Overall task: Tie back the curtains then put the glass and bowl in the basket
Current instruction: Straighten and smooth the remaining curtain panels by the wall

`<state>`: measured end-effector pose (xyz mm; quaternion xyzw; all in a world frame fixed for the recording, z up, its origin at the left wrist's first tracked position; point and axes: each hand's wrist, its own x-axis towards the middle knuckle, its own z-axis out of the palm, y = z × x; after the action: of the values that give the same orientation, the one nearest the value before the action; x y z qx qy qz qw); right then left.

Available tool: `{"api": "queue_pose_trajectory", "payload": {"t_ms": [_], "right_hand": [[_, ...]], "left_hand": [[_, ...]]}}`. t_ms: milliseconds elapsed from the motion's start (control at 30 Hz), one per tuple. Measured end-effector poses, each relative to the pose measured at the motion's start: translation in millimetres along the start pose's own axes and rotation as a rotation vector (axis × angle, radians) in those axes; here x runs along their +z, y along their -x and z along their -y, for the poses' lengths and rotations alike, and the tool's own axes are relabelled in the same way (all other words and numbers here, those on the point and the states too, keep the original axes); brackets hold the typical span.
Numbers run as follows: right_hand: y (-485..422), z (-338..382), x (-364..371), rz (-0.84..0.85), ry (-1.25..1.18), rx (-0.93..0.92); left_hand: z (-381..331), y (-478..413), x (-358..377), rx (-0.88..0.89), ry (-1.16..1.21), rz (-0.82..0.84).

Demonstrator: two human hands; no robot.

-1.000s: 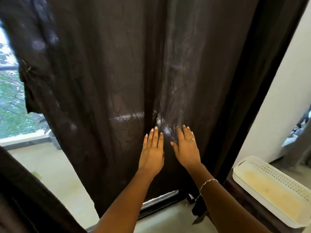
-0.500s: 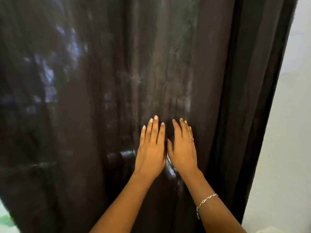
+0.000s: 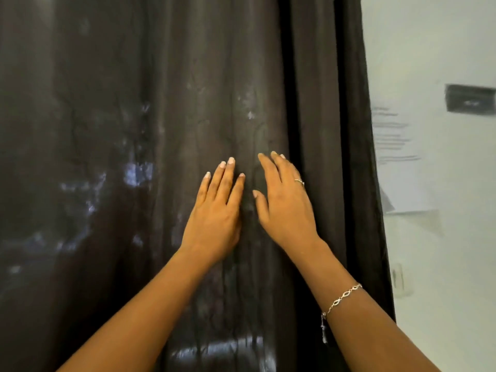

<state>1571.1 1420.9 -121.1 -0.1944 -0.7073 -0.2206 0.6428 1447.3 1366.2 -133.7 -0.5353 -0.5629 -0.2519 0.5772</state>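
Both hands lie flat, fingers straight, on the dark curtain (image 3: 161, 130): left hand (image 3: 216, 210) and right hand (image 3: 285, 208) just beside each other, gripping nothing. Tying back looks barely begun; next, gather fabric. Glass, bowl, basket unseen.

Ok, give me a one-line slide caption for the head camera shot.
Left hand and right hand rest open, side by side, on the dark curtain next to a white wall.
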Motion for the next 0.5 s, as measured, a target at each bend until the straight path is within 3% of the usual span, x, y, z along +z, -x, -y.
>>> {"api": "queue_pose_trajectory", "payload": {"t_ms": [167, 233, 367, 500], "right_hand": [[-60.6, -26.8, -47.4, -0.181, -0.032, -0.02], [-79.8, -35.7, -62.6, -0.21, -0.022, 0.05], [-108.0, -49.1, -72.6, 0.07, -0.178, 0.355], [-114.8, -54.1, -62.2, 0.171, -0.286, 0.474]], "left_hand": [[5.9, -52.3, -13.0, 0.018, -0.032, -0.057], [2.9, -68.1, -21.0, -0.019, 0.015, -0.075], [-16.5, -93.1, -35.6, -0.15, 0.262, -0.098], [-37.3, -117.4, -38.8, -0.297, 0.314, -0.068]]}}
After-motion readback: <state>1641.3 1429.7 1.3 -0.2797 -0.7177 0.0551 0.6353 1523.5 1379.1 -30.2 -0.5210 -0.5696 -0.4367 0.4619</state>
